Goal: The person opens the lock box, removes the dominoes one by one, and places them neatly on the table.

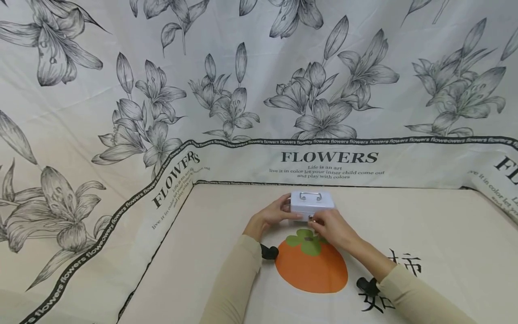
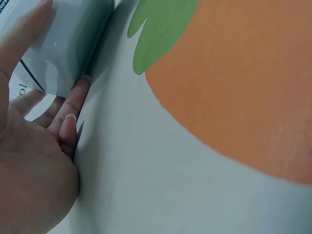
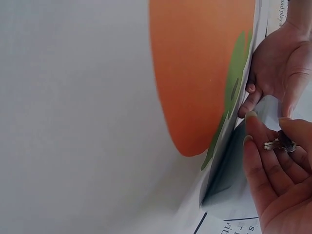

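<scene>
A small white cash box (image 1: 311, 203) with a metal carrying handle (image 1: 310, 196) on its lid stands shut on the cloth. My left hand (image 1: 274, 213) holds its left end, thumb along the front face and the other fingers around the side, as the left wrist view shows. At the lock on the box's front, my right hand (image 1: 332, 227) pinches a small metal key (image 3: 288, 146) between thumb and fingers. Another bit of metal (image 3: 271, 145), perhaps a second key, hangs beside it. How deep the key sits in the lock is hidden by my fingers.
Nearer than the box, an orange persimmon print (image 1: 311, 267) marks the tablecloth, with black characters (image 1: 406, 263) to its right. A white flower-printed curtain (image 1: 332, 166) rises behind the table and along the left side.
</scene>
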`<action>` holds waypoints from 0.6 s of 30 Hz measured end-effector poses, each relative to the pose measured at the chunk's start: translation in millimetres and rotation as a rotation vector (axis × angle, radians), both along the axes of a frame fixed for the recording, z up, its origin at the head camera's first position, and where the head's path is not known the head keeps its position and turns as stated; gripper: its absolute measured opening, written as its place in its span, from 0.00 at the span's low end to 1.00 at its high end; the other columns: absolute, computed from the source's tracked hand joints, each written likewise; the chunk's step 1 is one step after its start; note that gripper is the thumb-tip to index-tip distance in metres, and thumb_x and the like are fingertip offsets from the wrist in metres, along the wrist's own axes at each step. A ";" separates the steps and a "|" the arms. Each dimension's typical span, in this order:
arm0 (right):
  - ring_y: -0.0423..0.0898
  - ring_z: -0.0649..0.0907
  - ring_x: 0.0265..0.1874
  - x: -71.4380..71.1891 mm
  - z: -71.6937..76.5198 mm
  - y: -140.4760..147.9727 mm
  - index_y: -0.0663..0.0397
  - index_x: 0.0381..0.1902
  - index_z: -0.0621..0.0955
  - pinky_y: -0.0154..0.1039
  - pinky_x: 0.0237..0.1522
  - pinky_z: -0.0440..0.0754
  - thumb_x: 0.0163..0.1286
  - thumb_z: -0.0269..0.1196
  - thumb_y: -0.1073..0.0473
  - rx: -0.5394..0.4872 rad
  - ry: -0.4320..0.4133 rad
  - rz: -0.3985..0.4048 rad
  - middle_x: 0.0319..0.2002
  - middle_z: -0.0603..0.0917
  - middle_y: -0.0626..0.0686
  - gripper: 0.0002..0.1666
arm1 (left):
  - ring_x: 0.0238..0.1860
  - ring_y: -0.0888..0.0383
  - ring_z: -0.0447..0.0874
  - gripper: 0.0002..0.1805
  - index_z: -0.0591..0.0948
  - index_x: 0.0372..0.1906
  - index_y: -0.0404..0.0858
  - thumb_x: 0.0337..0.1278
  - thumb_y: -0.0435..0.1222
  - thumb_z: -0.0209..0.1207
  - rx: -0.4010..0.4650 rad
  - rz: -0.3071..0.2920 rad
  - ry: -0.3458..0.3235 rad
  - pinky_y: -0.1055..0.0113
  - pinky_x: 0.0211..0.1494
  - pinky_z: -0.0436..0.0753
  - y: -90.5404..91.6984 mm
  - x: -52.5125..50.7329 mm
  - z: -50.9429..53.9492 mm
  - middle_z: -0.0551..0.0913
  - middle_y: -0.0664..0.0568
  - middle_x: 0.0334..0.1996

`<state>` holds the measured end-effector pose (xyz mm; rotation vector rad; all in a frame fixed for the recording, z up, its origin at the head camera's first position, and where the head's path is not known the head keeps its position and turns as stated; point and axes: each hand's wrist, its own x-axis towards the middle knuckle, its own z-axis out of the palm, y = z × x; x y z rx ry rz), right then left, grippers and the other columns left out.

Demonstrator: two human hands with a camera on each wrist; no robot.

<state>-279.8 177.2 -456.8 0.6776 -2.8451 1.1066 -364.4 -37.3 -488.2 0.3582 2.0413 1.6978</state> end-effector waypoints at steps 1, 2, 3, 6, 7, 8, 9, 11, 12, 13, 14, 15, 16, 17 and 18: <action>0.41 0.79 0.21 0.1 0.1 -0.1 0.62 0.32 0.85 0.35 0.25 0.79 0.72 0.65 0.66 -0.002 -0.004 -0.002 0.25 0.84 0.52 0.07 | 0.63 0.55 0.78 0.51 0.62 0.79 0.51 0.52 0.36 0.76 -0.002 0.003 -0.003 0.49 0.76 0.60 0.1 0.2 0.4 0.78 0.51 0.66; 0.41 0.79 0.21 0.3 0.3 -0.2 0.62 0.32 0.85 0.35 0.25 0.79 0.72 0.65 0.66 -0.005 -0.006 -0.002 0.25 0.84 0.52 0.07 | 0.62 0.55 0.78 0.51 0.62 0.79 0.51 0.52 0.36 0.76 0.001 0.004 -0.002 0.49 0.76 0.61 0.3 0.3 0.4 0.78 0.50 0.65; 0.40 0.79 0.21 0.5 0.6 -0.3 0.62 0.32 0.85 0.35 0.25 0.79 0.71 0.65 0.66 -0.007 -0.008 -0.004 0.25 0.84 0.52 0.07 | 0.62 0.55 0.78 0.51 0.62 0.79 0.51 0.52 0.36 0.76 0.003 0.005 -0.004 0.49 0.76 0.60 0.3 0.5 0.8 0.78 0.50 0.65; 0.41 0.80 0.21 0.3 0.9 -0.6 0.62 0.31 0.85 0.35 0.24 0.79 0.71 0.65 0.66 -0.012 -0.012 -0.010 0.24 0.83 0.52 0.08 | 0.62 0.55 0.78 0.51 0.62 0.79 0.51 0.52 0.35 0.76 0.011 0.008 -0.005 0.49 0.76 0.60 0.4 0.3 0.8 0.79 0.51 0.65; 0.42 0.80 0.21 0.2 1.0 -0.7 0.62 0.31 0.85 0.35 0.24 0.79 0.71 0.65 0.66 -0.016 -0.017 -0.015 0.24 0.83 0.52 0.08 | 0.63 0.54 0.78 0.51 0.62 0.79 0.51 0.52 0.35 0.76 0.013 0.007 -0.004 0.49 0.76 0.60 0.4 0.1 0.5 0.79 0.50 0.65; 0.42 0.80 0.21 0.4 0.9 -0.7 0.62 0.31 0.85 0.35 0.24 0.79 0.71 0.65 0.65 -0.022 -0.022 -0.016 0.24 0.83 0.52 0.08 | 0.63 0.54 0.78 0.51 0.62 0.80 0.51 0.52 0.35 0.76 0.011 0.006 -0.002 0.48 0.76 0.60 0.3 0.1 0.4 0.79 0.50 0.65; 0.43 0.81 0.21 0.6 0.9 -0.7 0.62 0.31 0.85 0.35 0.24 0.79 0.71 0.65 0.65 -0.028 -0.029 -0.019 0.24 0.84 0.52 0.08 | 0.63 0.54 0.78 0.51 0.62 0.80 0.51 0.52 0.36 0.76 0.009 0.005 -0.003 0.49 0.76 0.60 0.1 0.2 0.3 0.79 0.50 0.65; 0.44 0.82 0.22 1.1 0.7 -0.2 0.63 0.32 0.85 0.35 0.24 0.79 0.72 0.65 0.65 -0.040 -0.041 -0.018 0.25 0.84 0.52 0.08 | 0.64 0.54 0.77 0.51 0.62 0.80 0.51 0.52 0.36 0.76 0.001 0.002 0.000 0.48 0.76 0.60 -0.2 0.1 0.2 0.78 0.51 0.66; 0.45 0.83 0.22 1.5 0.7 -0.1 0.63 0.32 0.85 0.35 0.25 0.79 0.72 0.65 0.65 -0.047 -0.049 -0.021 0.25 0.85 0.53 0.08 | 0.64 0.54 0.77 0.52 0.61 0.80 0.51 0.52 0.36 0.76 -0.001 0.001 0.001 0.48 0.76 0.60 -0.3 -0.2 0.1 0.78 0.51 0.66; 0.45 0.83 0.22 2.1 0.4 -0.2 0.64 0.33 0.85 0.35 0.25 0.80 0.72 0.65 0.65 -0.053 -0.057 -0.025 0.26 0.85 0.53 0.08 | 0.64 0.53 0.77 0.52 0.61 0.80 0.51 0.51 0.36 0.76 -0.005 0.000 0.001 0.48 0.76 0.60 -0.5 -0.1 -0.6 0.78 0.50 0.66; 0.45 0.84 0.22 2.8 0.3 -0.2 0.64 0.33 0.85 0.35 0.25 0.80 0.72 0.65 0.64 -0.060 -0.065 -0.029 0.26 0.86 0.53 0.08 | 0.65 0.53 0.77 0.52 0.61 0.80 0.51 0.51 0.37 0.77 -0.010 0.000 0.003 0.48 0.76 0.60 -0.7 0.3 -0.9 0.78 0.50 0.66; 0.46 0.84 0.23 3.2 0.1 0.0 0.64 0.34 0.86 0.35 0.25 0.80 0.72 0.65 0.64 -0.064 -0.069 -0.033 0.26 0.86 0.53 0.08 | 0.65 0.53 0.77 0.52 0.61 0.80 0.51 0.51 0.37 0.77 -0.011 -0.001 0.004 0.48 0.76 0.60 -0.7 0.2 -1.3 0.78 0.50 0.66; 0.46 0.84 0.23 3.6 0.1 0.0 0.64 0.34 0.86 0.35 0.26 0.80 0.72 0.65 0.64 -0.070 -0.075 -0.037 0.27 0.86 0.53 0.08 | 0.65 0.53 0.77 0.52 0.61 0.80 0.51 0.51 0.37 0.77 -0.011 -0.001 0.007 0.48 0.76 0.60 -0.7 0.0 -1.6 0.78 0.50 0.66; 0.46 0.84 0.23 4.0 0.2 -0.1 0.64 0.35 0.86 0.35 0.26 0.80 0.72 0.64 0.63 -0.077 -0.081 -0.042 0.27 0.86 0.54 0.09 | 0.65 0.53 0.76 0.53 0.61 0.80 0.51 0.50 0.37 0.77 -0.010 0.000 0.008 0.48 0.76 0.60 -0.7 -0.1 -1.9 0.78 0.50 0.66; 0.47 0.85 0.24 4.4 0.6 -0.1 0.65 0.35 0.86 0.35 0.26 0.80 0.72 0.64 0.63 -0.086 -0.088 -0.048 0.27 0.86 0.54 0.09 | 0.65 0.53 0.76 0.52 0.61 0.80 0.51 0.50 0.37 0.77 -0.009 0.002 0.010 0.48 0.76 0.60 -0.7 -0.3 -2.1 0.78 0.50 0.66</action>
